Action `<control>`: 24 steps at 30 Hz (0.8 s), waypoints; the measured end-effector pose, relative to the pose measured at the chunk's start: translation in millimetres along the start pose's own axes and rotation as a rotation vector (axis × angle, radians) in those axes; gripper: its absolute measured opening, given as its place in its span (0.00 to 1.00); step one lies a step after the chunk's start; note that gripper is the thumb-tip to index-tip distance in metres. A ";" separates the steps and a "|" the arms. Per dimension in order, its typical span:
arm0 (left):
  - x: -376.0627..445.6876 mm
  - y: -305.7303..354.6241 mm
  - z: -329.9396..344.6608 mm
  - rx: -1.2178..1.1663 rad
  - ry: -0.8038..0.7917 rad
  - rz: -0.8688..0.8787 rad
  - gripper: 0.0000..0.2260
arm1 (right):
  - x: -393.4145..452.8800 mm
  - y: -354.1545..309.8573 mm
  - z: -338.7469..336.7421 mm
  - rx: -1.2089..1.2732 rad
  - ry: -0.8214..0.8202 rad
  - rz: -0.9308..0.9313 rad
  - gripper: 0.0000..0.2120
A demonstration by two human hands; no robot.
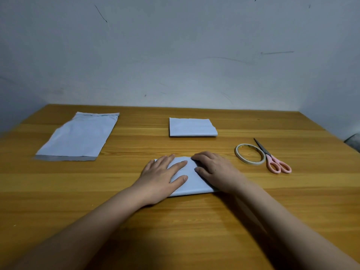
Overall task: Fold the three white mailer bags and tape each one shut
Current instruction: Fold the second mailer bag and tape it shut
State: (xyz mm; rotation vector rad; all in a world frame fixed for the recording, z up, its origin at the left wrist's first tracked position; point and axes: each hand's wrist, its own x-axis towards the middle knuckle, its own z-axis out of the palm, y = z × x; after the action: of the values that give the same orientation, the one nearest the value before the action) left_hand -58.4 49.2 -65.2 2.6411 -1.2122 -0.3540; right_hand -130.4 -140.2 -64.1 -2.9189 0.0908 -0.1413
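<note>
A folded white mailer bag (191,181) lies on the wooden table in front of me. My left hand (162,177) presses flat on its left part with straight, spread fingers. My right hand (216,171) presses on its right part, fingers bent a little at the top edge. A second folded white bag (191,127) lies farther back at the centre. An unfolded white bag (78,136) lies flat at the left. A roll of tape (250,153) and pink-handled scissors (272,158) lie to the right.
The wooden table (136,166) runs back to a pale wall. A grey object (353,141) shows past the table's right edge.
</note>
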 end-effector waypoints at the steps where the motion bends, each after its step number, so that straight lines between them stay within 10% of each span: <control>1: -1.4 -5.0 0.3 0.012 0.008 -0.012 0.24 | 0.5 -0.2 -1.0 -0.005 -0.005 0.005 0.20; 24: 36.9 -29.8 -37.4 -0.303 0.172 -0.011 0.25 | 36.9 -1.1 -34.5 0.083 -0.123 0.030 0.27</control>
State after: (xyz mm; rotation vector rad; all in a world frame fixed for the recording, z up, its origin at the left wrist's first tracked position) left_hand -2.4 43.5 -43.0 2.3655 -1.0031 -0.2799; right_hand -97.2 -149.1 -27.1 -2.8343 0.1062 0.0381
